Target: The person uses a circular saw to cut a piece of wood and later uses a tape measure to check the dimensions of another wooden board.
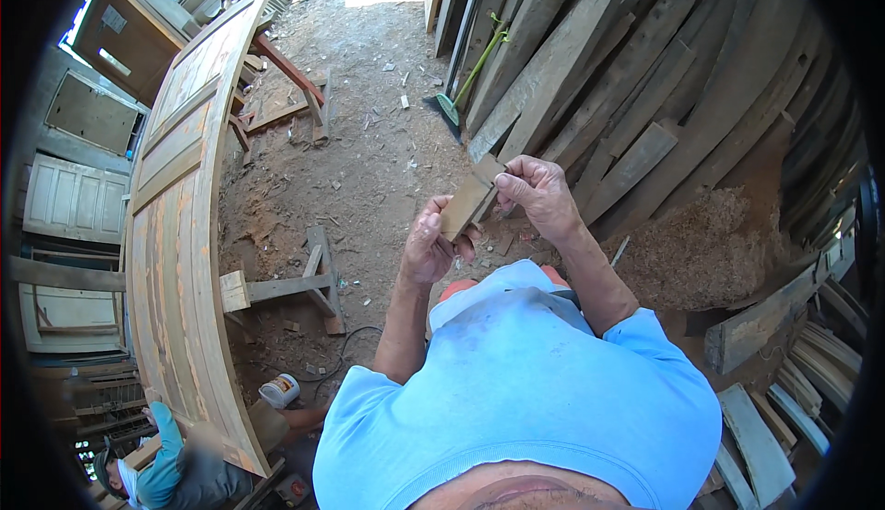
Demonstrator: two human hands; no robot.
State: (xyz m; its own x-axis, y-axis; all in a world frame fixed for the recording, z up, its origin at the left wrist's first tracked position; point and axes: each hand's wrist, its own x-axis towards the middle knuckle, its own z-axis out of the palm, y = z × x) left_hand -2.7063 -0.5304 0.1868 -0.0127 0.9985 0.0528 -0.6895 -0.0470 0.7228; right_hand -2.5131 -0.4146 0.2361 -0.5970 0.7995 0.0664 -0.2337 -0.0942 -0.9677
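In front of my chest I hold a small flat wooden block (466, 208), light brown and tilted, with a narrower piece at its far end. My left hand (430, 242) grips its near left end, fingers wrapped beneath. The thumb and fingers of my right hand (538, 195) pinch the far right end beside a dark gap. Whether the far piece is a separate part or belongs to the block, I cannot tell.
To the left, a long wooden door (175, 224) lies across trestles (293, 286). A person (164, 464) is at its near end, close to a white bucket (279, 390). Weathered planks (645, 77) lean along the right, with a green broom (468, 86) against them. Debris litters the dirt floor.
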